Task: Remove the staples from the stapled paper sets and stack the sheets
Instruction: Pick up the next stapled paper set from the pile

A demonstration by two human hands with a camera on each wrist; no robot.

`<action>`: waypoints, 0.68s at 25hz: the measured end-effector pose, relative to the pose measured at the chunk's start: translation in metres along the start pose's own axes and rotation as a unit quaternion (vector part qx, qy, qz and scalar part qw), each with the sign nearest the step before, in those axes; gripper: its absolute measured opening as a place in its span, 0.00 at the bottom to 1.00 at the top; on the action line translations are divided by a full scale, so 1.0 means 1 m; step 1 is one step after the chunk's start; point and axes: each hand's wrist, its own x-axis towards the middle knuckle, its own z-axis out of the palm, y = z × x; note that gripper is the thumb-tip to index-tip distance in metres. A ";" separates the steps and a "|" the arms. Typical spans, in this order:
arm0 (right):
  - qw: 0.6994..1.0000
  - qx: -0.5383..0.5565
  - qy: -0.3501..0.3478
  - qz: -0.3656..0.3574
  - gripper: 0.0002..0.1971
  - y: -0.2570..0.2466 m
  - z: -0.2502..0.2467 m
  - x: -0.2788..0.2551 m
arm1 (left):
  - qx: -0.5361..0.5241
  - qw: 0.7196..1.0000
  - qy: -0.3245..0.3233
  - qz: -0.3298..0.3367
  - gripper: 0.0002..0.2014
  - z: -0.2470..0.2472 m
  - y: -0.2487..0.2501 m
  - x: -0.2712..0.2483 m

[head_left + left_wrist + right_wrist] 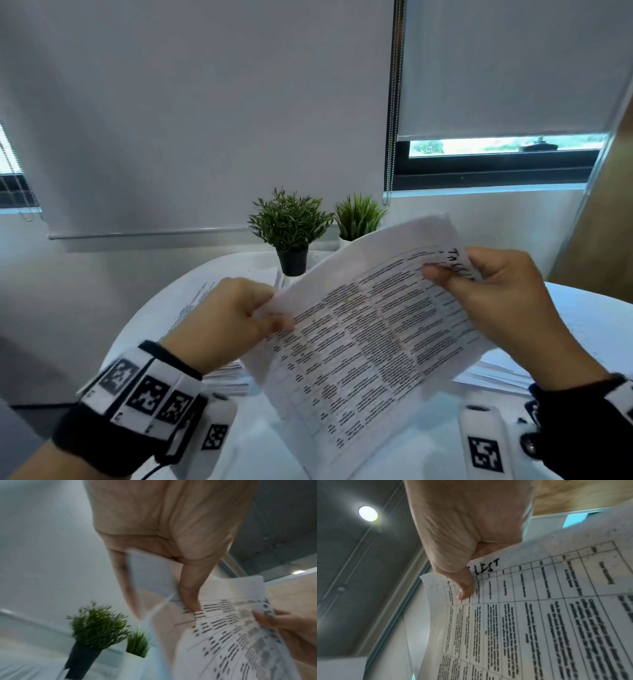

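A printed paper set point(370, 329) with a table of text is held up in the air over the white round table point(589, 318). My left hand point(239, 315) pinches its left corner, thumb on the printed face. My right hand point(493, 291) pinches the top right edge by the handwritten heading. The left wrist view shows my left hand point(171, 574) pinching the paper set point(240, 635), with a second sheet corner bent back. The right wrist view has my right hand point(465, 582) with its thumb on the paper set point(539, 615). No staple is visible.
Stacks of printed sheets lie on the table at the left point(191, 308) and under the held set at the right point(496, 373). Two potted plants, one in a black pot point(291, 236) and one in a white pot point(358, 219), stand at the table's far edge.
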 end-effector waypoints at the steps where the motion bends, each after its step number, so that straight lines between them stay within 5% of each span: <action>1: 0.999 0.031 0.028 0.017 0.16 0.007 -0.003 -0.004 | -0.041 0.999 0.021 -0.021 0.06 -0.003 -0.011 -0.003; 2: 0.996 0.053 0.059 0.030 0.13 0.013 -0.005 -0.007 | -0.111 0.991 0.058 -0.036 0.04 -0.003 -0.021 -0.007; 4: 0.989 0.095 0.106 0.049 0.06 0.024 -0.005 -0.016 | -0.288 0.945 0.143 -0.053 0.16 0.004 -0.034 -0.020; 7: 0.978 0.160 0.113 0.075 0.08 0.025 0.009 -0.040 | -0.464 0.870 0.152 -0.059 0.27 0.028 -0.036 -0.035; 10: 0.980 0.162 0.053 0.105 0.07 0.022 0.023 -0.057 | -0.428 0.886 0.157 -0.082 0.07 0.045 -0.020 -0.039; 17: 0.982 0.150 0.075 0.085 0.05 0.013 0.020 -0.040 | -0.419 0.881 0.215 -0.041 0.07 0.033 -0.004 -0.024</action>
